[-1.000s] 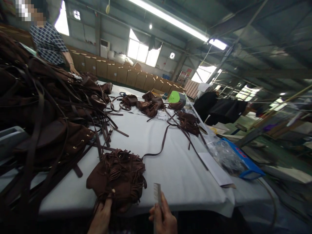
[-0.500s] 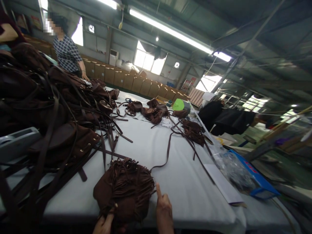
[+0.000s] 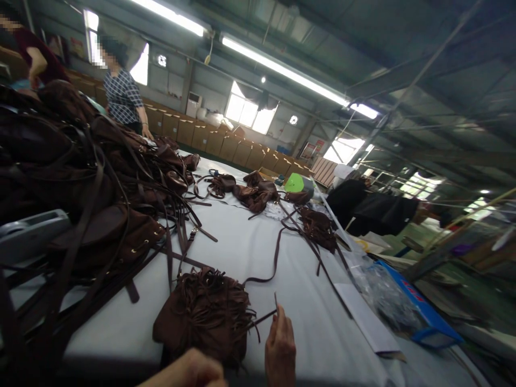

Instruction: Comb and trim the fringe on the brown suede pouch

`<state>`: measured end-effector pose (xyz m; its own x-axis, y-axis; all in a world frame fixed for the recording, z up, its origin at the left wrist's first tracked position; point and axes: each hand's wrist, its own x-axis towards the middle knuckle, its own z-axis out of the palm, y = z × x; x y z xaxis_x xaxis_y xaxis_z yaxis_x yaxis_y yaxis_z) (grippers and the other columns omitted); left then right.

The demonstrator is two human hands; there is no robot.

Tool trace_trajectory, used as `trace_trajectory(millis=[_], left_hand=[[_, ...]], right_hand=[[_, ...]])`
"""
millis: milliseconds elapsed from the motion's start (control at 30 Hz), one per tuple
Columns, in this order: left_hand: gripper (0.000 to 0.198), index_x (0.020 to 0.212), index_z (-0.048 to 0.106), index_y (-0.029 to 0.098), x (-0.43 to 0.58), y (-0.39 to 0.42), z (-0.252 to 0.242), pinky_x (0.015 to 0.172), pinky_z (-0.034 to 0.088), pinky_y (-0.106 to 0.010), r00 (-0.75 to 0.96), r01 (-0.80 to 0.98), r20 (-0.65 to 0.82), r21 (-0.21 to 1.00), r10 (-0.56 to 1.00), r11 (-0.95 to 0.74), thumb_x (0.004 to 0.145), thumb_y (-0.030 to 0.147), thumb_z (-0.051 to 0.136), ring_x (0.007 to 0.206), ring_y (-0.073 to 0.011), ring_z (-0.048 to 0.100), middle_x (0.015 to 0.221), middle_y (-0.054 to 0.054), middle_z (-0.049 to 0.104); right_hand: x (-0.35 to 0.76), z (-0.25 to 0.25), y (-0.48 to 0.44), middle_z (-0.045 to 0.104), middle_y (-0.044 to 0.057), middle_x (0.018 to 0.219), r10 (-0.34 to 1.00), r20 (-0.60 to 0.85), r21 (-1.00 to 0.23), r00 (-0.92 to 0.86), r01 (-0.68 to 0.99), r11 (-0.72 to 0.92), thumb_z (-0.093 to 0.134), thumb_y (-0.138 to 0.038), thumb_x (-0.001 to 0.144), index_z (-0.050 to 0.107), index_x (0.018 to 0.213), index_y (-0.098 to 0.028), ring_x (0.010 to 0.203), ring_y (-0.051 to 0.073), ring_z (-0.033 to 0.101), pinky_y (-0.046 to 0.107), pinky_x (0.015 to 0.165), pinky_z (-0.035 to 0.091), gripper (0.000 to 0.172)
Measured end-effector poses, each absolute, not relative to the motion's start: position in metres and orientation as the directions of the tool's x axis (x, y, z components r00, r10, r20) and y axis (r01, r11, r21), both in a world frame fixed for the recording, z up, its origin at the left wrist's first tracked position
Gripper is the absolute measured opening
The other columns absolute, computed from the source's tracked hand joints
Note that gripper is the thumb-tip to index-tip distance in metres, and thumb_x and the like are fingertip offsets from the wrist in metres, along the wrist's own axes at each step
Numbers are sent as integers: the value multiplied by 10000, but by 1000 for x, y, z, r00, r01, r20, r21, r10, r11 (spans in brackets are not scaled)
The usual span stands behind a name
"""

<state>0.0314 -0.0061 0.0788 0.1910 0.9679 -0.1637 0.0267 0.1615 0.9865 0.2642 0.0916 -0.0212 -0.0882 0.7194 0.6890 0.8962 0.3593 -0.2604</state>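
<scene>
A dark brown fringed bag lies on the white-covered table right in front of me. To its right, my right hand is closed, thumb and finger pinching a thin brown cord that stretches from the bag's side; a short end pokes up above the fingertips. My left hand is at the near edge of the bag, low in the picture. Its fingers look curled, but the frame edge cuts them off, and what they hold is hidden.
On the left rises a heap of brown bags with trailing straps, beside a grey tape dispenser. More bags lie farther back. A blue box and clear plastic bags sit at the right edge. Two people stand beyond the heap.
My right hand has gone from a pointing finger beside the fringe to pinching a cord, pulled out rightward. My left hand has moved right across the bag's near edge.
</scene>
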Motion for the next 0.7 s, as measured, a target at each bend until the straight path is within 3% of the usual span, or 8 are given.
trace_trajectory(millis=[33,100,167,233,300,467,567,700], left_hand=[[358,721,671,179,38,7,84,680,498,-262,255,46,-94,995,962,86,864,476,532,700,-163,621,717,-13,678],[338,1098,627,171,59,35,82,859,460,-271,215,145,135,975,967,-168,913,377,434,951,-188,617,1030,-75,688],[433,1263,531,140,85,55,66,907,442,-276,228,200,147,960,962,-194,902,358,435,1054,-202,600,1170,-127,653],[378,991,660,124,108,61,43,661,474,-250,271,215,127,958,954,-189,920,349,364,728,-181,638,797,-87,705],[400,778,655,133,121,56,23,571,411,-250,274,231,136,952,952,-202,921,319,331,598,-164,571,631,-57,638],[195,668,620,177,113,27,5,538,319,-254,464,193,243,911,852,-365,791,190,468,535,-126,454,561,8,518],[156,641,610,191,109,20,6,474,283,-239,560,147,267,900,784,-411,765,193,515,480,-103,403,524,37,466],[383,707,620,139,108,22,10,527,379,-239,474,168,255,913,843,-371,920,298,345,569,-136,511,631,-40,582]], right_hand=[[264,-19,90,662,143,968,717,691,-265,-97,888,375,273,-335,985,485,1272,-141,883,241,639,368,755,543,406],[264,-19,85,674,146,975,701,701,-248,-130,877,411,268,-322,988,522,1213,-139,896,231,652,361,760,553,386],[267,-25,78,678,158,1031,691,704,-204,-167,883,422,273,-303,987,509,1220,-133,933,229,661,355,775,560,373],[273,-36,71,669,170,1097,733,660,-183,-163,912,367,270,-260,978,454,1280,-129,951,228,670,337,759,564,377],[279,-47,64,677,165,1082,811,569,-180,-140,940,289,272,-180,946,414,1315,-131,898,228,687,321,702,562,399],[296,-53,71,702,118,751,967,254,-309,21,949,61,394,-113,810,561,1123,-133,654,238,690,285,523,487,356],[314,-40,88,583,50,472,967,210,-363,147,930,-62,326,-143,838,620,923,-157,437,237,614,278,403,383,306],[331,-32,79,623,48,561,963,219,-420,158,906,-53,253,-306,917,615,996,-192,491,226,637,295,455,440,388]])
